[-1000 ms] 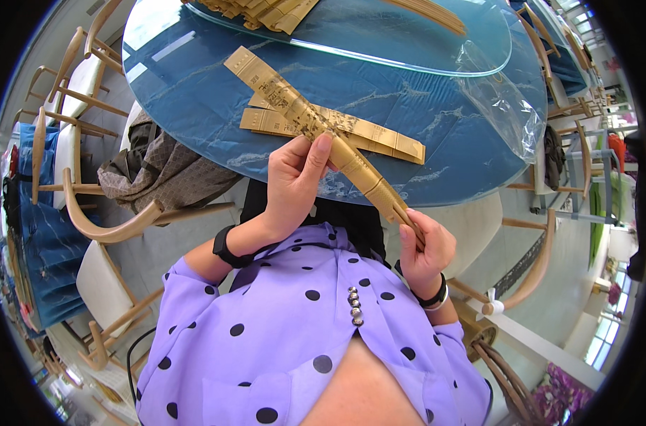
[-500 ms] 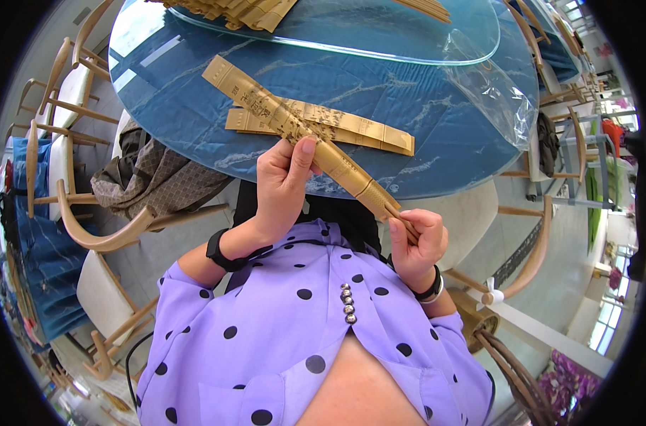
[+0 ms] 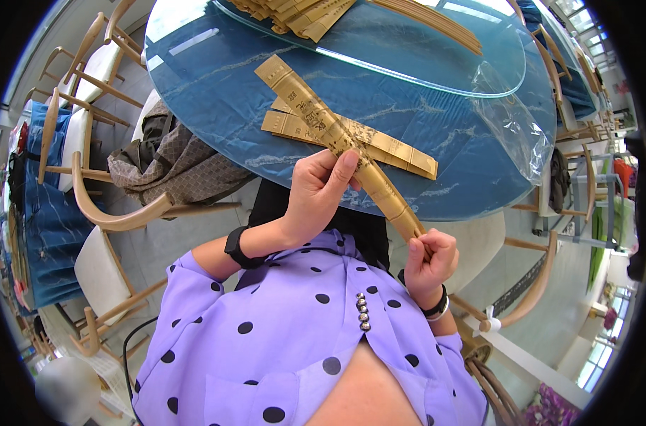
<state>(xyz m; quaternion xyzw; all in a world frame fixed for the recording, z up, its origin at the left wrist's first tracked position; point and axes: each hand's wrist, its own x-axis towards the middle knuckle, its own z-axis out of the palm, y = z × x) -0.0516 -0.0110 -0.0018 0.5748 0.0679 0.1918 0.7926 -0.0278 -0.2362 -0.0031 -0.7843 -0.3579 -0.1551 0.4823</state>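
While my right hand (image 3: 428,257) stays out of it beyond clenching the near end of the bamboo strip (image 3: 340,140), I judge a steady grip there matters most, letting my left hand (image 3: 317,186) pinch its middle lightly. Its long axis runs from near right to far left, far end pointing over the blue tabletop (image 3: 450,153), crossing other slats (image 3: 390,149).

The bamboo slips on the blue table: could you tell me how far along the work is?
Two slips already lie flat at the table's near edge. One long slip is in hand: left hand at its middle, right hand gripping its near end. A pile of slips waits at the far side.
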